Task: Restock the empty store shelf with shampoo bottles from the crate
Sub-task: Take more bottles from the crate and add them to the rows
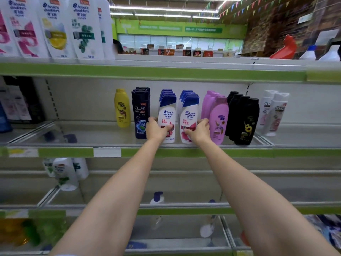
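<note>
White plastic with a blue cap and a red-and-pink label: two front shampoo bottles stand upright at the lip of the middle shelf [184, 145], each heading its own short file of like bottles running back toward the rear wall. The left bottle [167, 117] is held low on its body by the left hand [156, 129], thumb across the label and fingers wrapped round the far side. The right bottle [190, 115] is held the same way by the right hand [199, 131], fingers curled round its right flank, thumb on the label. Both hands are closed on their bottles; neither is free.

Relation governing the next move: the bottles lie directly ahead of the hands at full arm's reach, long axes vertical, bases apparently on the shelf floor. Each hand is on its own bottle, so neither is nearer. In my judgement what remains is squaring each bottle with its file and letting go; a careless release could tip a bottle into its neighbours, which stand close.

Neighbours: a dark blue bottle file [140, 111] just beside the left hand, a yellow bottle [122, 108] beyond it; a purple bottle file [218, 119] just beside the right hand, then black bottles [243, 119] and pale white bottles [275, 111]. All are smooth, glossy, rounded-shouldered plastic. The shelf has a grey floor, a clear front guard and a green edge strip. The crate is not in view.
</note>
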A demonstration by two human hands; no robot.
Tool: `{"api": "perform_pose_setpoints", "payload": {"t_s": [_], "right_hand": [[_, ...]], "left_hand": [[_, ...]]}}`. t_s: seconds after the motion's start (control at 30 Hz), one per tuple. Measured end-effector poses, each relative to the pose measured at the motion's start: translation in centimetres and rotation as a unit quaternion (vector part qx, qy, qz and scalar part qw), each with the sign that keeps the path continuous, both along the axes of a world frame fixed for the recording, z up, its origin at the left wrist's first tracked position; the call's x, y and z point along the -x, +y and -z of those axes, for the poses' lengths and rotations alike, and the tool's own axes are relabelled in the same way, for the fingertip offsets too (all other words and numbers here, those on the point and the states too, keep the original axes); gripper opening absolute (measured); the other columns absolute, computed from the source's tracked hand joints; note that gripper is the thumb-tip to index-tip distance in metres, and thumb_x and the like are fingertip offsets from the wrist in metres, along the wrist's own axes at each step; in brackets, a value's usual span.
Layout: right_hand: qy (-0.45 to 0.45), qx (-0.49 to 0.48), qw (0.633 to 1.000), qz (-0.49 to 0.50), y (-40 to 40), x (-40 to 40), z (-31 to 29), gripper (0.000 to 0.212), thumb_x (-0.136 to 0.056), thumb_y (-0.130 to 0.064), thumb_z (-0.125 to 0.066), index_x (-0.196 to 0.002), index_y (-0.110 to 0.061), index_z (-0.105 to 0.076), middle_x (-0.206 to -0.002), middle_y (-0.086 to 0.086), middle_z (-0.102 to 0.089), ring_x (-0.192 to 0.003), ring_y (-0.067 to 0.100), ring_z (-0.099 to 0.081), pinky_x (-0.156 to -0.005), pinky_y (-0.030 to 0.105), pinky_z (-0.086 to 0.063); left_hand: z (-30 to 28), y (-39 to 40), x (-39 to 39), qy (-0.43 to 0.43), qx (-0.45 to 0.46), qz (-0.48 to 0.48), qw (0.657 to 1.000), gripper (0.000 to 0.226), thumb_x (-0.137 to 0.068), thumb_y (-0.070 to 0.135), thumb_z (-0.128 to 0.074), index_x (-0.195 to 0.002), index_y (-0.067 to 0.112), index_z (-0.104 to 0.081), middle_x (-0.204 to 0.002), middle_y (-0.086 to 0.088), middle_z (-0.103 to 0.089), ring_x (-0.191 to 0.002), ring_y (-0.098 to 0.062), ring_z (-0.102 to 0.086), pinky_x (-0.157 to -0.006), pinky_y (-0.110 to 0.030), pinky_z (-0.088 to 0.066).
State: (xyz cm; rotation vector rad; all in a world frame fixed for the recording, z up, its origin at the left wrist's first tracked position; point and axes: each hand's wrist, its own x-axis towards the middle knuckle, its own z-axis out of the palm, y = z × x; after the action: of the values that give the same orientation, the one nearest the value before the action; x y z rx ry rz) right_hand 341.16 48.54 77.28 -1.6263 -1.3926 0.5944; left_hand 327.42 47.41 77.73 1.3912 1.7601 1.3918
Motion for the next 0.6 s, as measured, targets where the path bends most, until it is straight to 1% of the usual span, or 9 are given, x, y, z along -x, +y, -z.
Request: {"api": "perform_pose_setpoints", "payload": {"t_s": [0.03, 0.1, 0.2, 0.27, 0.33, 0.4, 0.5, 0.6], "right_hand": [[-0.011, 0.010, 1.000, -0.007, -0.3, 0.0, 0.1, 0.076, -0.080, -0.023, -0.074, -0.135, -0.001, -0.027, -0.141, 0.019, -0.034, -0.132, 0.034, -0.034, -0.111, 0.047, -0.032], [-0.023, 0.021, 0.999, -0.022, -1.0, -0.1, 0.3, 0.076, -0.081, -0.026, -0.072, -0.137, -0.003, -0.026, -0.142, 0.018, -0.032, -0.133, 0.033, -0.032, -0.110, 0.045, -0.032], [-0.055, 0.017, 0.997, -0.045, -2.3, -0.8, 0.3, 0.074, -0.083, -0.029, -0.070, -0.138, -0.003, -0.027, -0.142, 0.017, -0.032, -0.132, 0.033, -0.033, -0.110, 0.043, -0.030], [-0.106, 0.010, 0.991, -0.076, -3.4, -1.4, 0.6, 0.075, -0.084, -0.029, -0.068, -0.140, -0.003, -0.026, -0.142, 0.017, -0.032, -0.133, 0.034, -0.034, -0.113, 0.043, -0.029], [-0.174, 0.005, 0.976, -0.127, -4.9, -2.2, 1.1, 0.073, -0.086, -0.029, -0.066, -0.142, -0.003, -0.026, -0.142, 0.017, -0.033, -0.132, 0.034, -0.035, -0.113, 0.043, -0.030], [-0.252, 0.011, 0.952, -0.174, -6.3, -2.8, 2.2, 0.073, -0.088, -0.029, -0.064, -0.144, -0.004, -0.026, -0.144, 0.017, -0.033, -0.133, 0.033, -0.035, -0.112, 0.044, -0.031], [-0.316, 0.055, 0.921, -0.221, -8.3, -3.7, 4.4, 0.068, -0.088, -0.034, -0.063, -0.142, -0.009, -0.030, -0.145, 0.017, -0.032, -0.133, 0.035, -0.034, -0.109, 0.049, -0.034], [-0.348, 0.089, 0.897, -0.256, -10.5, -4.2, 7.0, 0.066, -0.089, -0.037, -0.061, -0.143, -0.013, -0.030, -0.146, 0.015, -0.029, -0.136, 0.035, -0.029, -0.109, 0.053, -0.032]], "left_hand": [[0.2, -0.2, -0.1, 0.013, 0.006, -0.016, 1.000, 0.060, -0.079, 0.024, -0.073, -0.126, 0.006, -0.040, -0.129, -0.014, -0.051, -0.112, -0.028, -0.056, -0.084, -0.032, -0.046], [0.3, -0.8, -0.2, 0.027, 0.019, -0.048, 0.998, 0.059, -0.081, 0.025, -0.072, -0.127, 0.007, -0.040, -0.134, -0.015, -0.042, -0.118, -0.030, -0.050, -0.095, -0.036, -0.043], [0.4, -2.2, -0.7, 0.061, 0.021, -0.066, 0.996, 0.051, -0.083, 0.023, -0.069, -0.123, 0.008, -0.042, -0.134, -0.016, -0.039, -0.119, -0.031, -0.047, -0.099, -0.037, -0.040], [0.7, -3.5, -1.0, 0.119, 0.020, -0.052, 0.991, 0.046, -0.085, 0.024, -0.066, -0.122, 0.008, -0.043, -0.131, -0.015, -0.042, -0.117, -0.030, -0.048, -0.099, -0.037, -0.040], [1.5, -5.3, -1.5, 0.203, 0.033, -0.022, 0.978, 0.043, -0.087, 0.021, -0.063, -0.124, 0.008, -0.044, -0.129, -0.015, -0.044, -0.116, -0.028, -0.049, -0.099, -0.036, -0.040], [2.5, -7.3, -1.9, 0.273, 0.060, 0.017, 0.960, 0.043, -0.088, 0.021, -0.061, -0.126, 0.008, -0.046, -0.132, -0.014, -0.042, -0.118, -0.028, -0.049, -0.101, -0.035, -0.039], [4.8, -10.3, -2.5, 0.328, 0.139, 0.067, 0.932, 0.048, -0.088, 0.025, -0.063, -0.130, 0.010, -0.045, -0.136, -0.017, -0.035, -0.124, -0.033, -0.046, -0.108, -0.039, -0.036], [7.6, -13.0, -2.7, 0.358, 0.203, 0.084, 0.908, 0.052, -0.085, 0.029, -0.064, -0.130, 0.011, -0.045, -0.133, -0.019, -0.036, -0.124, -0.037, -0.044, -0.107, -0.041, -0.037]]}}
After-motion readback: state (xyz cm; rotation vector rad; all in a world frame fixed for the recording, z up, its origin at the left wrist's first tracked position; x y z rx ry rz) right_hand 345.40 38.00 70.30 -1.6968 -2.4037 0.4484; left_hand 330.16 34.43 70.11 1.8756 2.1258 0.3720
